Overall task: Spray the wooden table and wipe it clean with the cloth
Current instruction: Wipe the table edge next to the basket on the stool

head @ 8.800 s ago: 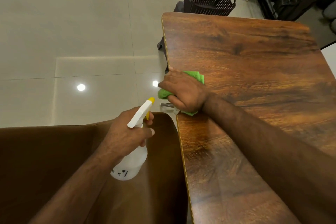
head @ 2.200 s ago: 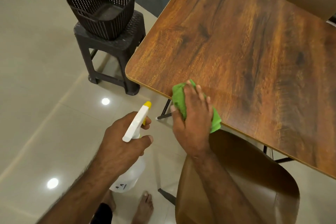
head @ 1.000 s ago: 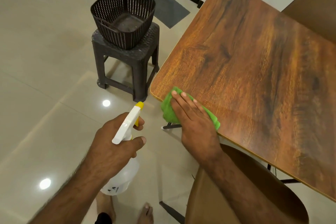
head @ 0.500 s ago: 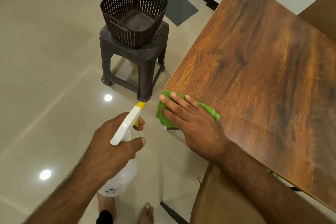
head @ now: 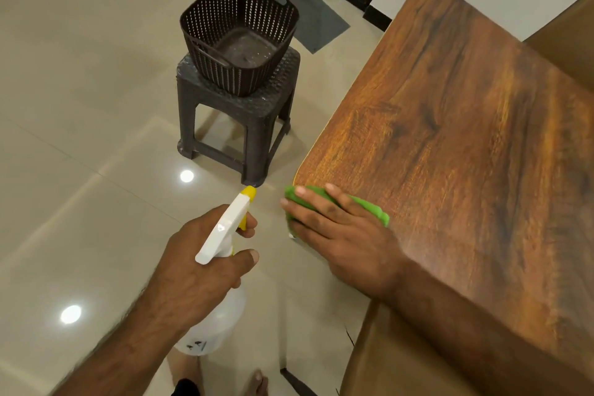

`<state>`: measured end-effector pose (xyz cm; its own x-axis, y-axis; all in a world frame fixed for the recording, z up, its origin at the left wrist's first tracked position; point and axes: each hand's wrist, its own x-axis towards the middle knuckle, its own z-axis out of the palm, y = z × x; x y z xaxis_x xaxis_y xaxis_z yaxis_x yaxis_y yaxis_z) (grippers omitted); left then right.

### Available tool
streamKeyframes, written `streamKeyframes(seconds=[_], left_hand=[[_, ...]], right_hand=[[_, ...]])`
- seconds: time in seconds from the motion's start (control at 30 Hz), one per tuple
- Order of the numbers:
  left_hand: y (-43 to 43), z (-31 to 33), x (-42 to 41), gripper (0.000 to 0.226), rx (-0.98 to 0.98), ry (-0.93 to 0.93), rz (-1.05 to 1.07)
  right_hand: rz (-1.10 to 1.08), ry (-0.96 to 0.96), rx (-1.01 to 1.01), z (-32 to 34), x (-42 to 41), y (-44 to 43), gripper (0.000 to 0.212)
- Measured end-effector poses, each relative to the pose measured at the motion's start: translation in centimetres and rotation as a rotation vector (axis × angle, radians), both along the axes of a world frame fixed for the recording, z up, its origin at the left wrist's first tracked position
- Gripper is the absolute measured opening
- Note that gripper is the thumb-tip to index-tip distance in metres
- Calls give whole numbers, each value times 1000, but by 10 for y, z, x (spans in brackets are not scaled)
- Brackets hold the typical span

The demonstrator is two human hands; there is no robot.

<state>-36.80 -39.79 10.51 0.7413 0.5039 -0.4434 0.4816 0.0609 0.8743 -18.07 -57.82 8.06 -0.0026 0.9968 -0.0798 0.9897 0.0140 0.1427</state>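
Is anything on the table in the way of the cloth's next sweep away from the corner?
Nothing visible. The right hand presses the green cloth flat at the near corner of the table; no object shows on the wood beyond it.

Wood grain with a soft sheen is shown by the table [head: 466, 154]. The cloth [head: 373, 212] is seen as soft fabric, the spray bottle [head: 221, 231] as smooth plastic, the floor tiles [head: 80, 154] as glossy.

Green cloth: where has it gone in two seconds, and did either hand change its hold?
The right hand slid the green cloth along the near edge of the brown wooden table to its corner, fingers flattening on top. The left hand still grips the white plastic spray bottle beside the table; the dark perforated basket stays on the dark plastic stool.
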Motion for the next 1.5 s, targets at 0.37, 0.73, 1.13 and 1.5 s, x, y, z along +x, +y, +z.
streamKeyframes(seconds=[0.37, 0.73, 1.13, 1.5], left_hand=[[20, 1, 18, 36, 24, 10, -27], [53, 7, 37, 34, 43, -8, -85], [91, 16, 61, 35, 57, 21, -239], [107, 33, 99, 32, 44, -16, -226]], right_hand=[[-169, 260, 174, 0, 11, 51, 45], [-320, 308, 78, 11, 30, 88, 57], [-479, 357, 170, 23, 85, 109, 53], [-376, 345, 113, 15, 68, 96, 38]])
